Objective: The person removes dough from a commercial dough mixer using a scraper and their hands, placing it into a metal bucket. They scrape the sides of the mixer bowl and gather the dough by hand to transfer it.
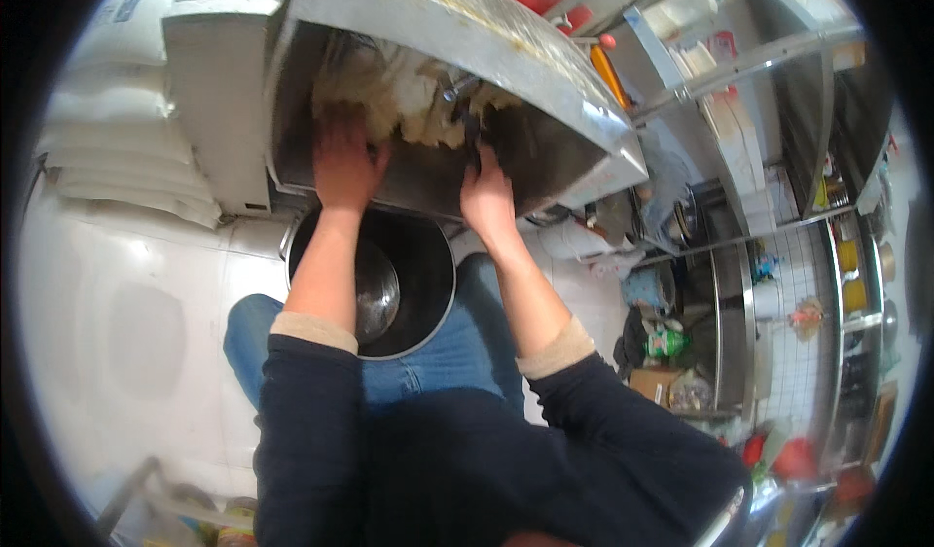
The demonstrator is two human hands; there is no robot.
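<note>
Pale dough (408,102) lies ragged inside the metal trough (430,182) of what looks like a dough mixer. My left hand (345,157) rests its fingers against the dough's left front edge, thumb spread; no object shows in its grasp. On the right, my right hand (487,191) is closed around a dark, narrow tool (473,135) whose far end meets the dough. Blur hides what kind of tool it is. A shiny metal bar (456,91) pokes out of the dough behind it. Below the trough, a deep metal pot (427,284) stands between my knees, partly covered by my left forearm.
Stacked white sacks (120,124) stand left of the mixer's steel housing (219,95). Metal shelving (751,66) with containers rises on the right. Lower right, a green bottle (665,343) and a cardboard box (651,385) sit near a patterned bucket (648,288). White floor tiles (139,313) extend left.
</note>
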